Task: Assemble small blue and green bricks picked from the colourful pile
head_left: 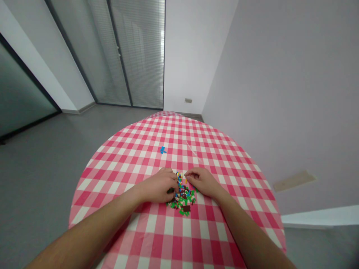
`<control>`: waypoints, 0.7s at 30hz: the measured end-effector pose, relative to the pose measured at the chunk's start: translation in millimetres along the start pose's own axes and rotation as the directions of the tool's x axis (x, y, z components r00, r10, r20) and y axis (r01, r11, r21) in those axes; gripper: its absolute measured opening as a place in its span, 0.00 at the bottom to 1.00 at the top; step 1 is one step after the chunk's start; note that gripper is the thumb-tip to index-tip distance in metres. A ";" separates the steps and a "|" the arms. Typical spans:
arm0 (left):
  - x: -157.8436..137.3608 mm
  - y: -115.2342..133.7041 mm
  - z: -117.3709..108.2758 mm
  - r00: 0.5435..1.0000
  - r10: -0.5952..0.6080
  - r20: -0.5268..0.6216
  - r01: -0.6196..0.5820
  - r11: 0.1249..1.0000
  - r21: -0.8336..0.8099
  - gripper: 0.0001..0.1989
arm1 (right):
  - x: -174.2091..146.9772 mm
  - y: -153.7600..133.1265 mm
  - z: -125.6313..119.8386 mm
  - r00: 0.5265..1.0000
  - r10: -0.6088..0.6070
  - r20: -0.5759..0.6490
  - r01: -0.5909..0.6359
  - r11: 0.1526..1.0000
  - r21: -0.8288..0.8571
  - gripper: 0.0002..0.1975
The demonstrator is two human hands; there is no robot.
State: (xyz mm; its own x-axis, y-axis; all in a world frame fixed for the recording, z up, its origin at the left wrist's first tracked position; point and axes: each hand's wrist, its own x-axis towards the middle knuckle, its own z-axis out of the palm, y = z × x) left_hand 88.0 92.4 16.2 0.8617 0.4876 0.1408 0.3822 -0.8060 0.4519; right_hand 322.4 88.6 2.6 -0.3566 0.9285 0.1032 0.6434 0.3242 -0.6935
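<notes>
A loose pile of small toy building bricks [183,198] in green, brown, blue, white and yellow lies on the checked tablecloth [157,228]. My left hand [162,185] rests at the pile's left side, its fingers curled down among the bricks; what they hold, if anything, is hidden. At the upper right of the pile is my right hand [202,180], thumb and fingers bent together close to a yellow piece. Too little shows to say what is between those fingertips. Farther off, a few blue bricks [163,150] sit in a small group apart from the pile.
The round table carries a red and white checked cloth. Close on the right stands a plain wall [294,93]. Glass doors with blinds [140,56] are beyond the table, and grey floor [42,168] stretches along the left.
</notes>
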 end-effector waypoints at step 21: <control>2.6 0.9 0.6 0.998 0.058 0.011 -0.058 0.998 0.009 0.07 | -0.2 -4.5 -1.2 0.998 0.062 0.005 -0.062 0.998 0.029 0.10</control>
State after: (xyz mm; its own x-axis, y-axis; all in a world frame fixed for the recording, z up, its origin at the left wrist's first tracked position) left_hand 90.9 92.7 16.4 0.8859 0.4364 0.1570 0.3347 -0.8359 0.4350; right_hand 320.4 87.2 6.6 -0.3192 0.9460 0.0566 0.6447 0.2605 -0.7186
